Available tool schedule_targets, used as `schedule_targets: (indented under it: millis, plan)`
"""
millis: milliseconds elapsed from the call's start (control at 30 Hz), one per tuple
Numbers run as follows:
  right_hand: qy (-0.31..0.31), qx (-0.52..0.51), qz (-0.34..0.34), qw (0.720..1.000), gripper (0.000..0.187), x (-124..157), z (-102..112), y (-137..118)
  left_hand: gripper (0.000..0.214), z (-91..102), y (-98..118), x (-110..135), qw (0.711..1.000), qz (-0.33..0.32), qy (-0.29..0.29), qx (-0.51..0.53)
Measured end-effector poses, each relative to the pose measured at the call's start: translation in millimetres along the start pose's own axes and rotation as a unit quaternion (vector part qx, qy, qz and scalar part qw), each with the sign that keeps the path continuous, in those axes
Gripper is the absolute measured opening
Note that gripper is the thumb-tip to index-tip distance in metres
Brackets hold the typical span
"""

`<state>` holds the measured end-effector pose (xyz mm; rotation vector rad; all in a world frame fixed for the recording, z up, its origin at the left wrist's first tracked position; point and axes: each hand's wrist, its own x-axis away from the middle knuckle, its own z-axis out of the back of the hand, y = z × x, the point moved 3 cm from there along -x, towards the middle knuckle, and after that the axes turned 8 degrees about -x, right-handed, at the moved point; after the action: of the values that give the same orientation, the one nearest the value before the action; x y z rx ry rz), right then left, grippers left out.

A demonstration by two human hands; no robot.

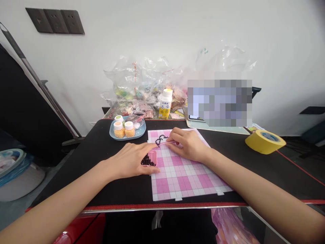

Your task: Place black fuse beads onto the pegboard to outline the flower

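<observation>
A pink-and-white checked bead pegboard [182,176] lies on the black table mat [106,142]. A small outline of black beads [160,139] sits near its far left corner. My right hand [188,144] pinches pink tweezers [167,142], whose tip points at the black beads. My left hand [132,159] rests at the board's left edge, fingers curled around a small pink tray [150,159] of black beads.
A blue plate [138,135] with three small bead jars [124,128] stands behind my left hand. A yellow tape roll [265,140] lies at the right. Plastic bags of beads [142,91] and a white-capped bottle [165,104] sit by the wall. A phone [195,118] lies nearby.
</observation>
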<state>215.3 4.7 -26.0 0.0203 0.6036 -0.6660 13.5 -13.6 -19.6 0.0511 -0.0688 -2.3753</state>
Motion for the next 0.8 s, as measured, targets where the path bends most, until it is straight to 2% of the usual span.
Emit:
schedule_targets:
  millis: [200,800]
  plan:
    - [0.005,0.002,0.002,1.0,0.022,-0.2,-0.9,0.5,0.071,1.3,1.6,-2.2,1.0,-0.009,-0.021,-0.006]
    - [0.002,0.019,0.007,1.0,0.021,-0.5,1.2,-1.0,0.068,2.2,2.0,-3.3,0.999,-0.003,-0.032,-0.001]
